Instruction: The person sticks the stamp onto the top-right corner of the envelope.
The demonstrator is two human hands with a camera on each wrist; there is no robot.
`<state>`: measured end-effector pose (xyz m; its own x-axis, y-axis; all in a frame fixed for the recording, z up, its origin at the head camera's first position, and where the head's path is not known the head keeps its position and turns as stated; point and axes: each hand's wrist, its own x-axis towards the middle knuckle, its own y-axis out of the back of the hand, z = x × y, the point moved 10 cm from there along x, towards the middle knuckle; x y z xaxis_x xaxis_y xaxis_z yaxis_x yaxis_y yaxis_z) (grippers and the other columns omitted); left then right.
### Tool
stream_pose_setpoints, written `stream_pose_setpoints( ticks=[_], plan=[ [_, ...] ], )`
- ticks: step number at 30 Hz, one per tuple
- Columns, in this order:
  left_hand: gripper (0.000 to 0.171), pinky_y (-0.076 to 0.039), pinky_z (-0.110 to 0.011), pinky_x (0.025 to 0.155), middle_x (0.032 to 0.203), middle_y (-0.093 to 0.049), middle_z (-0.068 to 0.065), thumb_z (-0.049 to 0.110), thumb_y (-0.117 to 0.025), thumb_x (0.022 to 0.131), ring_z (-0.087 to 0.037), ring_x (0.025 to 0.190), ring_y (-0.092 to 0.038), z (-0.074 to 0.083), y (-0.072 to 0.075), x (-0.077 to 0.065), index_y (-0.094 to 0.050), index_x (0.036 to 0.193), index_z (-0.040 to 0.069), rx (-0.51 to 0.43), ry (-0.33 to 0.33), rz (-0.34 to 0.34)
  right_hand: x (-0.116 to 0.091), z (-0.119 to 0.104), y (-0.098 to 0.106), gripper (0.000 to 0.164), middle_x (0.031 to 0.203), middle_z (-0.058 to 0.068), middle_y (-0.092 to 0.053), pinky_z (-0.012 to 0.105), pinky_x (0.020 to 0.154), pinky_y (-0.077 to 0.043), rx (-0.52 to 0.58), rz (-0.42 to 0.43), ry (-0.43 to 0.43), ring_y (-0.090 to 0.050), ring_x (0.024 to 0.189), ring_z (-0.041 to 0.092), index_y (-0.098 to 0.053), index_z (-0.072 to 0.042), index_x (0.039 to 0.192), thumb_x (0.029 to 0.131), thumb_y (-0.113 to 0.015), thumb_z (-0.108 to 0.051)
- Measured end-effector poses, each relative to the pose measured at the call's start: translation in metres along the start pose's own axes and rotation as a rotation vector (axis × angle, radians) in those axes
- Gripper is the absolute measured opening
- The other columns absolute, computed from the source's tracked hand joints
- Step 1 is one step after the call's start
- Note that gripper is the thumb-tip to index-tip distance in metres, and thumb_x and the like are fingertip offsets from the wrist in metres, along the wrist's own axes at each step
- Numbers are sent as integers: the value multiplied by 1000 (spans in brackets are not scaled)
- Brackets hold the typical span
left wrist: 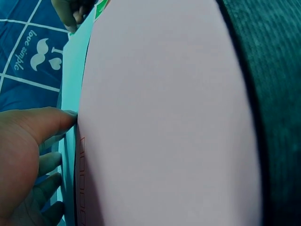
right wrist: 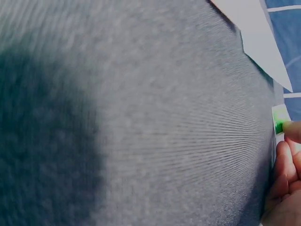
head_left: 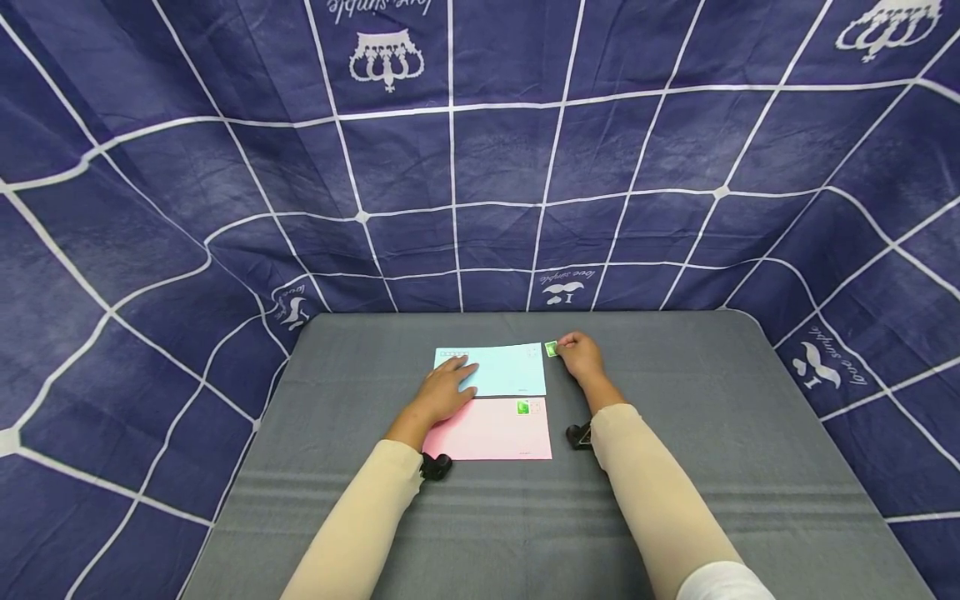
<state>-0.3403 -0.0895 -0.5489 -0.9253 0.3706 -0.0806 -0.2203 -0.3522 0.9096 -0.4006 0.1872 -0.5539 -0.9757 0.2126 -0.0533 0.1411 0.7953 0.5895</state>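
Observation:
A light blue envelope (head_left: 502, 375) lies on the grey table, its top edge toward the back. My left hand (head_left: 446, 390) rests on its left part with spread fingers; in the left wrist view the thumb (left wrist: 56, 120) touches the envelope edge. Just in front lies a pink envelope (head_left: 487, 433), bearing a green stamp (head_left: 522, 407) near its upper right corner. My right hand (head_left: 581, 357) pinches another small green stamp (head_left: 551, 348) with white borders, just right of the blue envelope's top right corner. The right wrist view shows that stamp (right wrist: 279, 120) under the thumb and finger.
The grey cloth-covered table (head_left: 675, 483) extends around the envelopes. A dark blue curtain (head_left: 495, 167) with white lines stands behind and at both sides. Black wrist cameras (head_left: 436, 467) sit by both wrists, close to the tabletop.

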Motion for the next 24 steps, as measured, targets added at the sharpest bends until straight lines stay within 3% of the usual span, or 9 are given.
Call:
stream_pose_setpoints(
  ticks=[9, 20, 24],
  plan=[
    [54, -25, -54, 124, 164, -36, -8, 32, -59, 101, -30, 155, -28, 1, -1, 1, -48, 152, 17, -5, -1, -4, -1, 5, 3, 16, 78, -6, -54, 21, 66, -40, 237, 10, -25, -48, 71, 8, -66, 1, 100, 92, -65, -13],
    [55, -23, -55, 125, 165, -35, -7, 31, -60, 100, -29, 155, -26, -1, -1, -4, -47, 152, 17, -37, 27, -17, -11, 0, 6, 14, 81, -6, -57, 21, 67, -42, 337, 34, 4, -51, 73, 10, -67, -1, 101, 94, -66, -14],
    [54, -25, -56, 124, 164, -37, -8, 30, -61, 100, -30, 155, -28, 0, 0, -5, -49, 151, 15, -40, 10, 5, -11, -7, 3, 14, 76, -9, -57, 19, 65, -43, 368, 20, 40, -52, 69, 8, -67, 1, 101, 94, -66, -11]
  ],
)
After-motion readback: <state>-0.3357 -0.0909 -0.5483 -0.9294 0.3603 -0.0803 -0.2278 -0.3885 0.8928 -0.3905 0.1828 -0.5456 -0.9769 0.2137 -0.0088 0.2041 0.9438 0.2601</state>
